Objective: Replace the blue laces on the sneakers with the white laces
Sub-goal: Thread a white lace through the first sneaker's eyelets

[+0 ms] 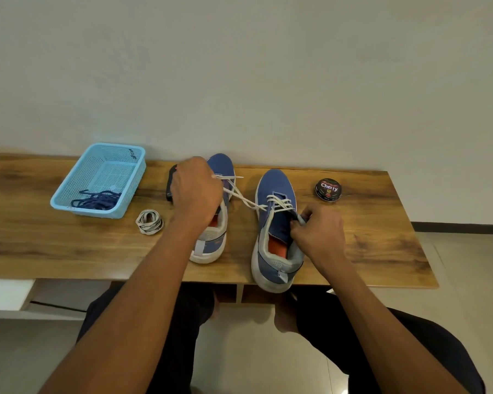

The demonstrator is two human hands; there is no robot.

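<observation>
Basket [69, 191]: a light blue perforated basket is set at the table's left, tilted slightly; the blue laces [97, 200] are heaped in its near corner, removed from the sneakers. A small dark mark on its far wall cannot be identified.
Spare white lace [149, 222]: a coiled white lace is laid on the table [40, 237] just right of the basket, touched by nothing.
Dark object [172, 183]: a black item with a red edge is mostly hidden behind the left hand; what it is cannot be told.
Left hand [195, 189]: held over the left sneaker, fingers curled and pinching the white lace [239, 196], which is drawn taut across to the right sneaker. The fingertips are hidden by the back of the hand.
Left sneaker [211, 237]: blue with a white sole; its middle is covered by the left hand and wrist, so its eyelets cannot be seen.
Right sneaker [276, 228]: laced with white across its front eyelets; the heel overhangs the near table edge.
Right hand [319, 228]: fingers are curled against the sneaker's right collar and tongue, pinching a small tip; whether it is a lace end cannot be told.
Polish tin [328, 189]: a round black tin lettered "Cherry" is placed well right of the sneakers.
</observation>
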